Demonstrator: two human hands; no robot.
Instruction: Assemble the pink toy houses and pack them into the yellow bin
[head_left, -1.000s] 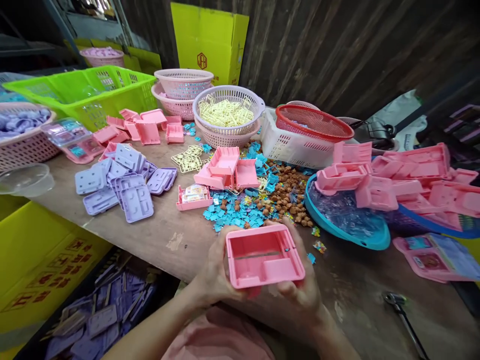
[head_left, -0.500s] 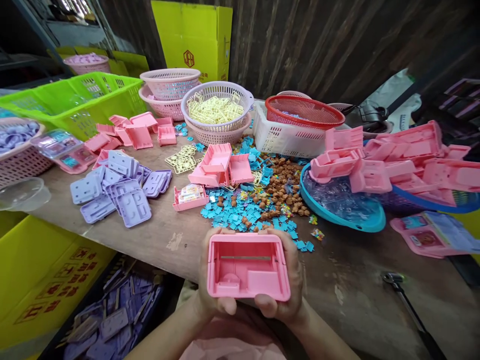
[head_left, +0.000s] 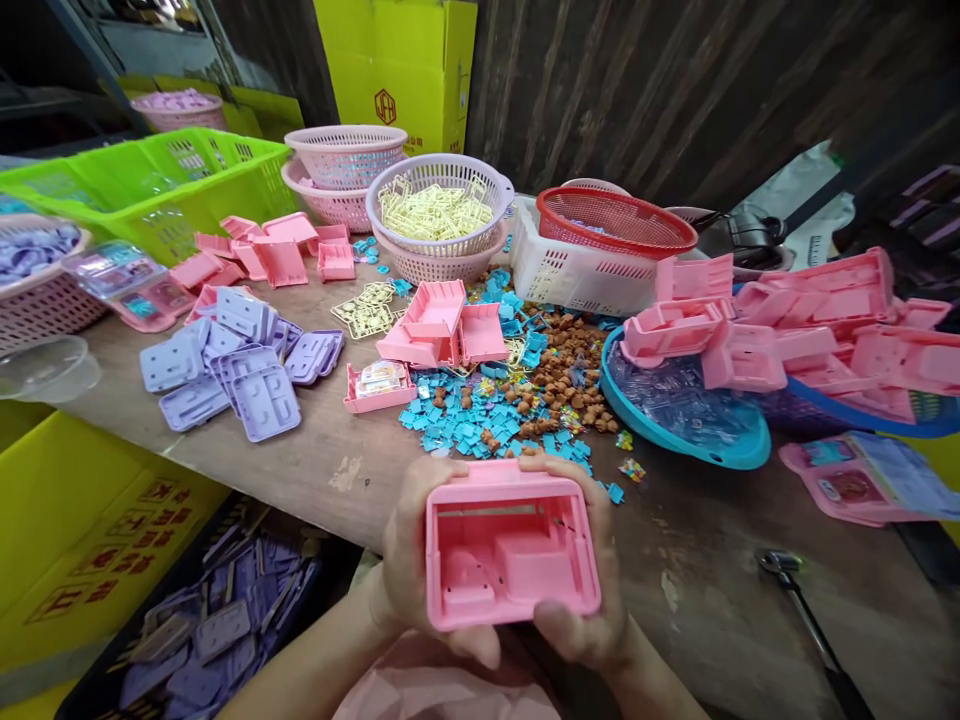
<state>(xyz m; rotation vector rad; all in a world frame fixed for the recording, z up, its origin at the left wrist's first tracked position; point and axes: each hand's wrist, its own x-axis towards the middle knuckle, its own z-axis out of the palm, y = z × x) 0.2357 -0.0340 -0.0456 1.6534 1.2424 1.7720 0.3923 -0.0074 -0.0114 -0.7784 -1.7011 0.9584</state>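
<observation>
Both hands grip a pink plastic toy housing [head_left: 513, 545], an open box whose hollow side faces me. My left hand [head_left: 420, 550] wraps its left side, with the thumb under the lower rim. My right hand [head_left: 600, 590] holds the right side, its thumb pressed on the bottom edge. Inside the housing are moulded raised blocks, and a slot runs along its back. Just beyond the hands lie small blue plastic pieces [head_left: 450, 430] and brown bear-like figures [head_left: 574, 370]. More pink housings [head_left: 435, 325] stand piled behind them.
Lilac plastic plates [head_left: 262, 395] lie on the left of the table. A basket of cream-coloured frames [head_left: 439, 215] stands at the back. To the right are a turquoise basket [head_left: 686, 420], piled pink parts [head_left: 810, 320] and a ratchet wrench [head_left: 806, 610]. A green crate [head_left: 150, 190] sits back left.
The pink housing has come slightly closer and to the right, tilting so more of its inner floor shows. Both hands have kept hold of it. The camera view has shifted a little.
</observation>
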